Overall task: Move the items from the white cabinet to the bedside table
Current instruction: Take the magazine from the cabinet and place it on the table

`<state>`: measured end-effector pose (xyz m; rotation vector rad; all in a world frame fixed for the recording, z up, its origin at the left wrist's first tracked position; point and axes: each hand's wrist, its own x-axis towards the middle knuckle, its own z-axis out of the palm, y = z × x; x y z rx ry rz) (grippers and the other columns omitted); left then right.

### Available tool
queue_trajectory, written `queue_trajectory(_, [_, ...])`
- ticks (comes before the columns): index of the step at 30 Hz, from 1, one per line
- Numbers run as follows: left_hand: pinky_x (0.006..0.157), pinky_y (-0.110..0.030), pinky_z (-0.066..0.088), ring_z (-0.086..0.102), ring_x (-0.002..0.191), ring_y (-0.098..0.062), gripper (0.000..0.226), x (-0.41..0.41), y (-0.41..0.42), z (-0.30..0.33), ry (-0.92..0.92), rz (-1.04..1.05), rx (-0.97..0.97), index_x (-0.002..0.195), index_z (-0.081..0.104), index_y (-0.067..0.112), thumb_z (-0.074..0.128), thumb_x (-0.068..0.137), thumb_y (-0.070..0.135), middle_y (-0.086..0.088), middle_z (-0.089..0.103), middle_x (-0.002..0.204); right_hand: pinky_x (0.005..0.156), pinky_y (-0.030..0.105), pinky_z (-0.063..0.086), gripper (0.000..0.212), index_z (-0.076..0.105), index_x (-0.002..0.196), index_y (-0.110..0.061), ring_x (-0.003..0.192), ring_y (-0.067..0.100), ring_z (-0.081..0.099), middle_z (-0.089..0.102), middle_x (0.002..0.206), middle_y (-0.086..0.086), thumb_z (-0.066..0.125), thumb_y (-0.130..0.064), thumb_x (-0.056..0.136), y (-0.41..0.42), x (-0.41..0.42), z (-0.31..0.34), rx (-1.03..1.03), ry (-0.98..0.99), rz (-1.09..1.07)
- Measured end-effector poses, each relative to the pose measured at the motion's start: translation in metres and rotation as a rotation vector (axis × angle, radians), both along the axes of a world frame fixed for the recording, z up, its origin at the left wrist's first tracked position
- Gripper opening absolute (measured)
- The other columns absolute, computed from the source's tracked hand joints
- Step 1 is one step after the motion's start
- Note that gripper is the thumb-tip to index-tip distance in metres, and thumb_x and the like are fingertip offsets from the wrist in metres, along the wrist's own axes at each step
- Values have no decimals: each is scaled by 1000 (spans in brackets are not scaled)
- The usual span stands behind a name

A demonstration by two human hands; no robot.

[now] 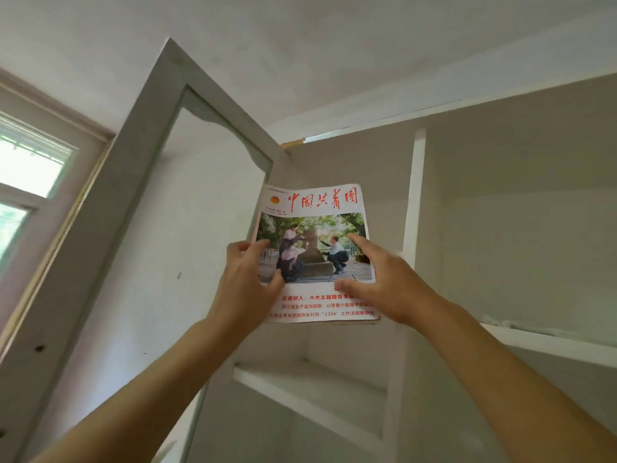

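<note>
Here both arms reach up into the open white cabinet (417, 202). The left hand (248, 282) grips the magazine (315, 228) at its left edge, thumb curled over the cover and fingers wrapped round the edge. The right hand (384, 279) holds its lower right corner, thumb and forefinger lying on the cover; the other fingers are hidden behind. The magazine stands upright, cover facing the camera, in the left compartment above a shelf (310, 385). The cabinet door (160, 212) hangs open at left, beside a window (26, 168).
</note>
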<state>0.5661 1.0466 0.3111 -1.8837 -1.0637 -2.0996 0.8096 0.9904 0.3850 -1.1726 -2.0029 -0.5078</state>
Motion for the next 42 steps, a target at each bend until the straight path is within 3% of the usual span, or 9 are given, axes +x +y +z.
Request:
queue_trajectory(9, [48,-9,45,56,79,-9,58,-24,-55,-92,30,193,-268,148,45,26,69,96,29,-3,48,129,72,28,65,96,19,159,-48,87,7,72,58,128,-15,78,-58,84,1,-16,-108,-212,48,203])
queue_trajectory(13, [53,-9,48,56,82,-6,58,-36,-88,-155,50,240,-343,147,47,25,71,94,27,5,44,120,80,28,62,95,21,161,-41,105,7,63,45,133,-15,74,-61,85,-1,-32,-181,-273,95,257])
queue_trajectory(17, [65,-19,58,60,92,-7,57,-56,-117,-239,18,213,-483,143,53,28,75,91,24,2,50,121,67,25,63,93,19,158,-48,97,5,66,40,131,-18,75,-61,84,-9,-52,-271,-471,184,323])
queue_trajectory(20, [71,-8,50,59,97,-3,55,-75,-146,-304,-16,241,-548,135,58,32,80,87,18,5,53,115,72,24,63,92,20,158,-49,99,3,64,37,132,-21,73,-63,85,-26,-73,-341,-605,227,349])
queue_trajectory(23, [84,-20,54,61,104,-1,58,-101,-178,-363,-53,240,-636,133,58,37,82,84,16,14,54,115,67,19,60,90,19,157,-50,92,2,64,35,136,-19,74,-60,86,-49,-103,-400,-713,243,334])
queue_trajectory(27, [81,-18,54,58,105,4,56,-139,-228,-411,-82,268,-724,134,58,35,79,87,14,19,53,115,66,21,62,88,22,152,-57,95,4,66,36,132,-22,75,-64,82,-84,-146,-459,-810,275,366])
queue_trajectory(30, [81,-25,55,60,104,0,57,-165,-265,-434,-98,287,-769,136,56,39,79,88,18,21,53,115,66,23,62,82,29,149,-55,96,3,66,38,133,-22,77,-60,83,-111,-177,-487,-830,328,380])
queue_trajectory(35, [86,-30,58,63,107,3,58,-217,-317,-456,-207,325,-813,133,60,36,84,83,21,23,63,123,91,32,59,76,31,146,-55,113,4,57,40,133,-20,74,-61,84,-151,-240,-508,-799,290,401])
queue_trajectory(42, [91,-22,51,58,111,3,64,-315,-371,-470,-176,411,-860,138,57,29,85,81,26,17,60,123,82,26,60,73,37,148,-43,105,6,58,44,134,-12,74,-58,86,-191,-351,-523,-804,201,480])
